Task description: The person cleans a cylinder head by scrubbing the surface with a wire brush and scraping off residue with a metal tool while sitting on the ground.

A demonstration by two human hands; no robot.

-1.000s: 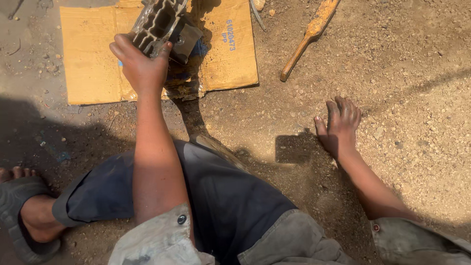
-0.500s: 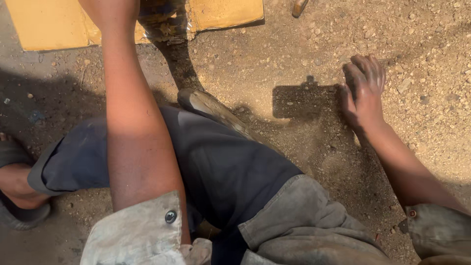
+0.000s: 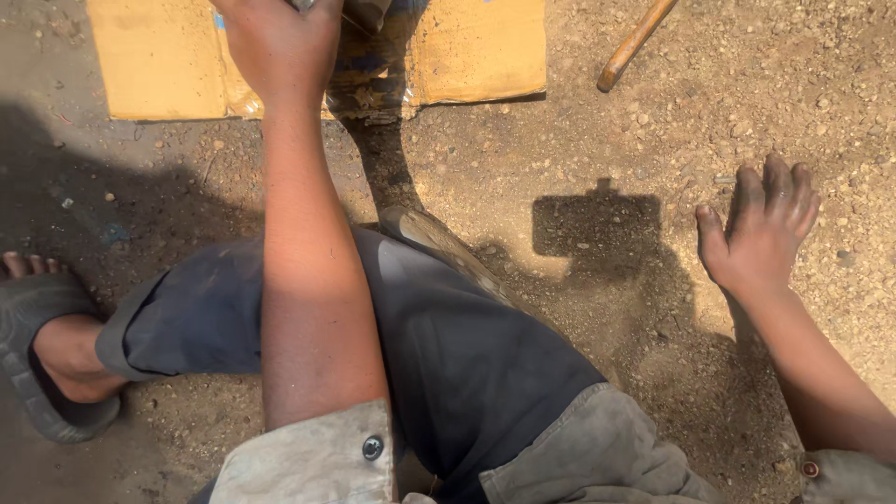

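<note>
My left hand point(image 3: 278, 42) grips a metal part point(image 3: 301, 5) over the cardboard point(image 3: 476, 51), more visible than before; my right hand point(image 3: 758, 233), fingers spread, stays pressed on dirt.

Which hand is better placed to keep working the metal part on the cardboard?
Left, probably. The left hand is on the metal part over the cardboard; the right hand rests flat on the dirt, well away.
</note>
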